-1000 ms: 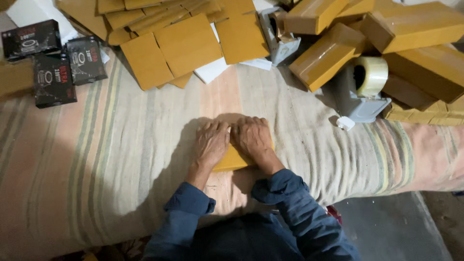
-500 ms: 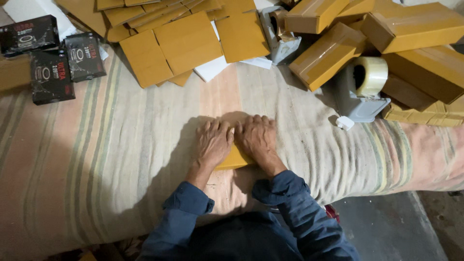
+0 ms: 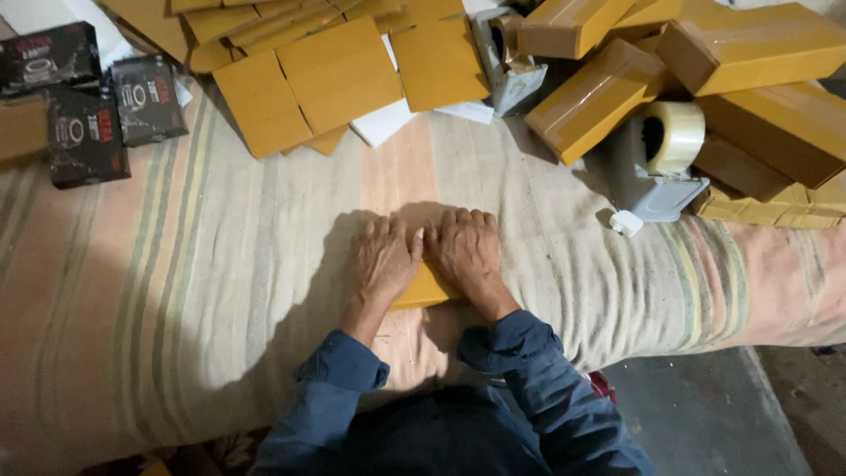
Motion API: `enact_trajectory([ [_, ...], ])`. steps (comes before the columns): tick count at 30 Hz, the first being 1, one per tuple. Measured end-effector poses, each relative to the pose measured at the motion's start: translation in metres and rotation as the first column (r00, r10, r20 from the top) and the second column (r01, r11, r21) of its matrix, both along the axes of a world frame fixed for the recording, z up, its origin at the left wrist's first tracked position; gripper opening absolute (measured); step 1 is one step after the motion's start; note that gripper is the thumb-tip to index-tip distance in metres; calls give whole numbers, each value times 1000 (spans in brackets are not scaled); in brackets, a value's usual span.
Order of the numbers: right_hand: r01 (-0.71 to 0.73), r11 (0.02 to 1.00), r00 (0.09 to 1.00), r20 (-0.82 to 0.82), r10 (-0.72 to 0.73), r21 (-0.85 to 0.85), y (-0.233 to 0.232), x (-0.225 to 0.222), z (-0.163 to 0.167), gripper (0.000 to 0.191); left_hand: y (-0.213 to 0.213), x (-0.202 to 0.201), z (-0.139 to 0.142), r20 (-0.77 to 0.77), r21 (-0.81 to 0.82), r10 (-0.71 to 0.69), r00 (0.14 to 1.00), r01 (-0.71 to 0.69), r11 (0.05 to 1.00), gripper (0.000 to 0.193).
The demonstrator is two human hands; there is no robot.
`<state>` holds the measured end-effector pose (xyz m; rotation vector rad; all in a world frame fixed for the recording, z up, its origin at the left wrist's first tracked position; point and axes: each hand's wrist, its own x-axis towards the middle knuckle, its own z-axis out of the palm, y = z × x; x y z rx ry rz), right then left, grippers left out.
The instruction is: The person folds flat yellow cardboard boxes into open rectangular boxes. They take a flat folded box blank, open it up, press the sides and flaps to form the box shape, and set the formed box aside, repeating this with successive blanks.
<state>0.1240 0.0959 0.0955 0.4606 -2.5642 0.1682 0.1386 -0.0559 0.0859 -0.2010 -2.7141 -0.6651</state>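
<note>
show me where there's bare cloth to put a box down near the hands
Bare striped cloth lies left of the left hand, below the black boxes. More lies right of the right hand, below the tape dispenser. The far edge is crowded: flat cardboard sheets and taped boxes.

Over the last second, the left hand (image 3: 384, 258) and right hand (image 3: 464, 249) have barely shifted on the flat yellow cardboard piece (image 3: 426, 289). Slightly less of the cardboard shows below the palms. The camera view has drifted marginally.
</note>
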Motion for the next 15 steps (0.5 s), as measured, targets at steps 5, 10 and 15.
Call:
enact_trajectory([
  [5, -235, 969, 969, 62, 240, -74, 3, -4, 1, 24, 1, -2, 4, 75, -133, -87, 993, 96, 986, 23],
  [10, -188, 981, 975, 111, 192, -45, 4, -5, -1, 28, 1, 1, 5, 6, -159, -133, 991, 132, 978, 26],
  [15, 75, 997, 990, 122, -74, -5, -1, 13, 12, 34, -3, 13, 11, 125, -71, 46, 991, -38, 997, 36],
])
